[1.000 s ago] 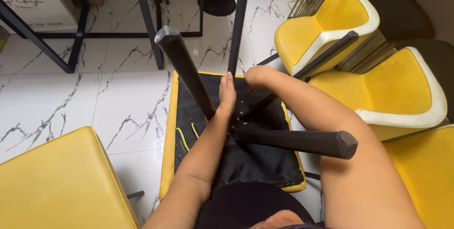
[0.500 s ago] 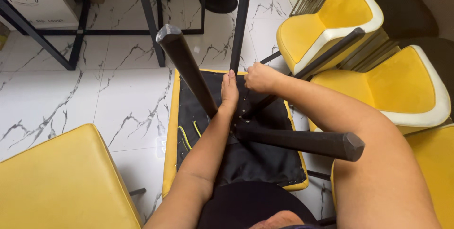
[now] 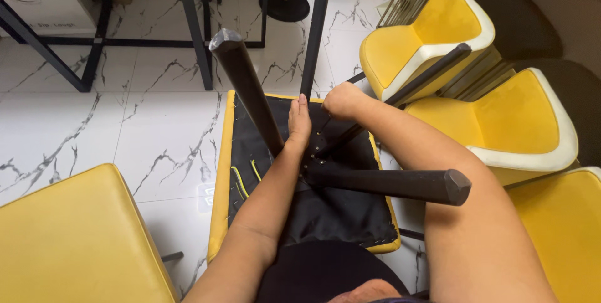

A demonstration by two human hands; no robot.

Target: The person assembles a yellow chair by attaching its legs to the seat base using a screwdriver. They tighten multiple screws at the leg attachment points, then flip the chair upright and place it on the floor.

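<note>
Staying put since before, left hand (image 3: 299,120) lies flat on upturned chair (image 3: 313,209), right hand (image 3: 341,99) fisted, grip contents unclear.

One upturned chair (image 3: 313,215) lies on the marble floor (image 3: 156,134), its black underside facing up, and four black legs (image 3: 247,90) rise from it. Two bare hands, the left hand (image 3: 299,121) and the right hand (image 3: 341,99), rest at the middle of that underside. Three more yellow chairs (image 3: 426,34) stand along the floor's right edge, one yellow seat (image 3: 69,240) fills its lower left corner, and one round black table base (image 3: 285,4) sits by its top edge.
</note>
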